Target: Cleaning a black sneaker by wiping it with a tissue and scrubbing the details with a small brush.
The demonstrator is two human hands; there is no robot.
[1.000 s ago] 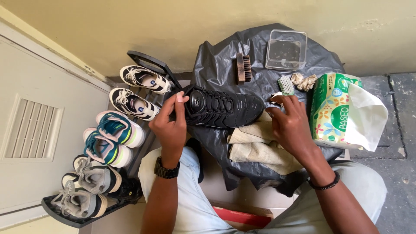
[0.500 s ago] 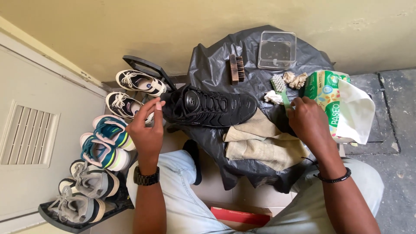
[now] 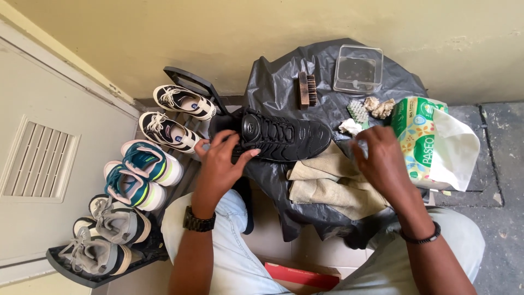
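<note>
- On the crumpled black plastic sheet (image 3: 273, 82) spread over the floor lies one black lace-up sneaker (image 3: 284, 136), on its side, toe toward the right.
- At the sneaker's heel end, the left hand (image 3: 221, 161) grips it: the fingers (image 3: 240, 159) are curled over the collar and the near side, touching the shoe, the thumb out of sight beneath.
- Over the one folded beige cloth (image 3: 327, 186), the right hand (image 3: 382, 161) hangs with its back to the camera; its fingers are bent loosely downward, and I cannot tell whether they pinch anything.
- Behind the sneaker on the sheet: one wooden brush with dark bristles (image 3: 305, 89), and one clear square plastic box (image 3: 357, 69) well apart from it.
- Between the box and the right hand sit one small pale green brush (image 3: 357, 111), one scrap of white tissue (image 3: 349, 127) and two crumpled tan wads (image 3: 380, 106).
- Just right of the right hand stands one green printed tissue pack (image 3: 417, 134), a white sheet (image 3: 456, 150) spilling from its open end.
- Along the black shoe rack (image 3: 185, 82) at left stand six shoes in three pairs: two black-and-white sneakers (image 3: 174, 117), two teal-and-white sneakers (image 3: 139, 175) and two grey sneakers (image 3: 106, 237).
- One black wristwatch (image 3: 197, 221) is on the left wrist, one dark band (image 3: 419, 239) on the right.
</note>
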